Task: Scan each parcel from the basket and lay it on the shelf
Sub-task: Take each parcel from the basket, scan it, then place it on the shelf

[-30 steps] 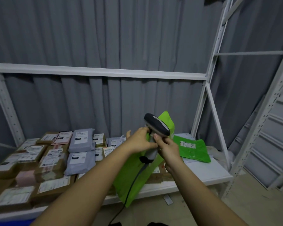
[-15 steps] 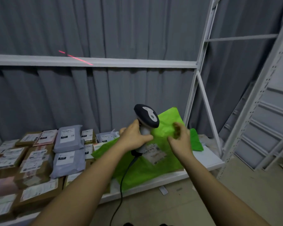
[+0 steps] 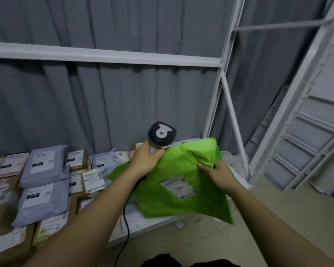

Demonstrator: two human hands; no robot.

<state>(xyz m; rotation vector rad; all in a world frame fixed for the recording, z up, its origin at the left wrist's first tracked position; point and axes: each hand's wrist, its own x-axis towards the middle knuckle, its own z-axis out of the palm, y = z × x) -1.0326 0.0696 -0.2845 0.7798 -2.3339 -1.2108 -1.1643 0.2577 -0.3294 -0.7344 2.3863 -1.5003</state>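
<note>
Parcel: you've got a bright green poly mailer (image 3: 183, 182), label face up, over the shelf's (image 3: 135, 218) front right corner.
Feel: looks light, limp and slick; pinch an edge, never the middle.
Left grip: your left hand (image 3: 145, 160) clenches the scanner (image 3: 161, 134) handle.
Right grip: your right hand (image 3: 219, 173) pinches the mailer's right edge.
Neighbours: grey bags (image 3: 42, 162) lie towards the shelf's left.

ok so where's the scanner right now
The scanner sits centre frame in the head view, gripped by the left hand, just above the green parcel's upper-left edge.
</note>
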